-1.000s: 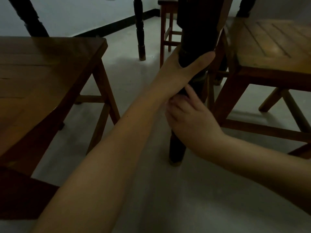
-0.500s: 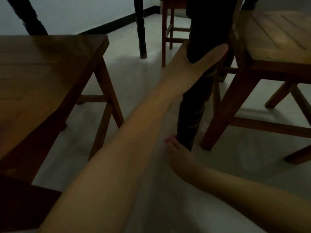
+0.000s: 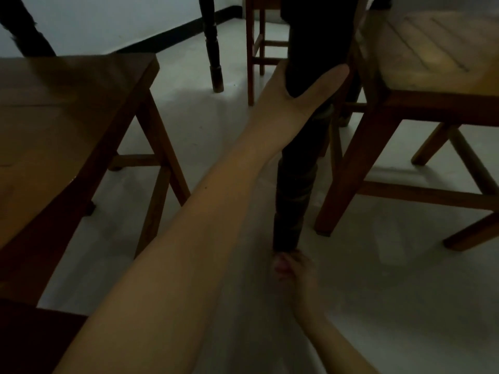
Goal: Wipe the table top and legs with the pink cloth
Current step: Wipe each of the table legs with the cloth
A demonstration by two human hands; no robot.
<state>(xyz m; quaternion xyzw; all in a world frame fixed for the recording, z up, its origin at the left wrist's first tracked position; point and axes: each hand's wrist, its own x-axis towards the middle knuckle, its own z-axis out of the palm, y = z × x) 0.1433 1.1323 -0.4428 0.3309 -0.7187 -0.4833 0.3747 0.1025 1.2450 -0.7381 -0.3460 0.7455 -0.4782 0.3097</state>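
Pink cloth at table leg foot.

No legible text, label, brand, number or sign anywhere.

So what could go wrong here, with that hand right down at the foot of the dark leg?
The right hand with the cloth is at the foot of the leg; if the table shifts, fingers might get pinched. The cloth is bunched small, so parts of the leg may be missed. The stool stands close by, and an elbow could bump it. The left hand grips the leg higher up, which helps.
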